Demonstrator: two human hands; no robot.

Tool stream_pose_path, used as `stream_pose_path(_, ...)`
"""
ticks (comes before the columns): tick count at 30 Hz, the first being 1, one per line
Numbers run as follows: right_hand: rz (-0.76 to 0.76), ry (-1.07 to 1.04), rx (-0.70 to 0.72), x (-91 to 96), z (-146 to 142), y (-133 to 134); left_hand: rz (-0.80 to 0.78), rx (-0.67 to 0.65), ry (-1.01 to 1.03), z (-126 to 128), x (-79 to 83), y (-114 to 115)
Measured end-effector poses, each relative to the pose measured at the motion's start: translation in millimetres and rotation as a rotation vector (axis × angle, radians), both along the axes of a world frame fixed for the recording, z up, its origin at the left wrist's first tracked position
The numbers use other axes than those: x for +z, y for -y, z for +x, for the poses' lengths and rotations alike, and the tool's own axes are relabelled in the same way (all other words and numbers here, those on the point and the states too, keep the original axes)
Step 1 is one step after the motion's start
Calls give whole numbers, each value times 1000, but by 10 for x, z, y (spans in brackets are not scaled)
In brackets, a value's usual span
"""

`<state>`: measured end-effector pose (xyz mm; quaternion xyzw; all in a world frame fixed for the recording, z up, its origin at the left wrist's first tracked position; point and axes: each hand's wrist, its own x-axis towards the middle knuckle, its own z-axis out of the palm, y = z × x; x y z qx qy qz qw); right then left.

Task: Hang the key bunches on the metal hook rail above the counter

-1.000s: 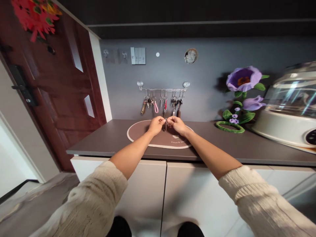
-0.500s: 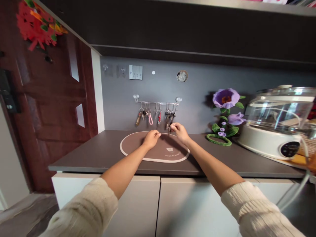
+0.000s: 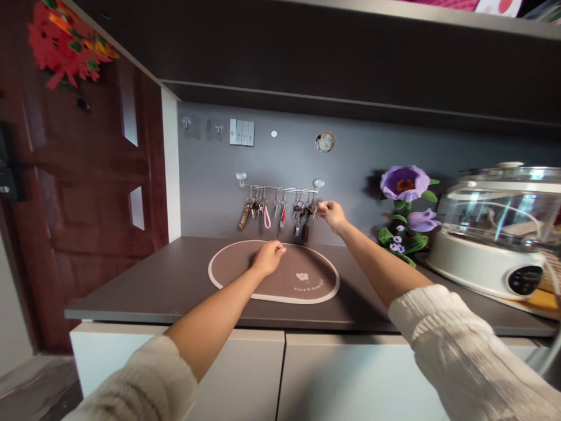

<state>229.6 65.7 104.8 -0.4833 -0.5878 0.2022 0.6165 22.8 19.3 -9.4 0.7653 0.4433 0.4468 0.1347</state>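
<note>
Far left: dark red door (image 3: 144,257), cut by frame edge; its lock (image 3: 11,169) is only partly in. Red flower decoration (image 3: 52,44) in upper left, top cropped. Left sleeve (image 3: 135,380) runs off the bottom. Switch panel (image 3: 242,133), upper middle: marks on it too small to read. Below it, wall rack (image 3: 280,189) with hanging keys: brown tag (image 3: 244,217) (lettering, not legible), pink loop (image 3: 267,218), red piece (image 3: 283,211), dark tag (image 3: 305,233). Keys overlap, can't count them.

Left hand (image 3: 267,257), center, above oval brown mat (image 3: 232,266); fingers curled in and pressed together, palm side hidden. Mat print, lower right of mat, seems to read "Have a good", last word unclear.

Key ring (image 3: 314,209) with key, at the rack's right end, just right of center: right hand (image 3: 332,214) pinches it, thumb and fingertips together. Can't tell if it's on a hook.

Right: purple flower (image 3: 405,183), base partly behind right forearm. Far right: white appliance (image 3: 486,251) with clear top, panel symbols unreadable. Upper right: pink item (image 3: 447,4), mostly cropped.
</note>
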Motion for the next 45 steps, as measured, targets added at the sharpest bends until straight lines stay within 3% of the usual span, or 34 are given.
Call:
stream_pose_path(10, -79, -36, -156, 153, -32, -254, -17, 4, 10, -2, -12, -13)
stream_pose_path(27, -144, -106, -155, 17, 27, -344, -42, 13, 34, -6, -4, -7)
stream_pose_path(35, -118, 67, -408, -108, -51, -145, -37, 33, 88, -10, 0, -23)
stream_pose_path(40, -36, 65, -192, -449, -302, 155, -26, 61, 148, -31, 13, -11)
stream_pose_path(45, -20, 81, 34, -814, -493, 505, -37, -20, 263, -70, 58, 111)
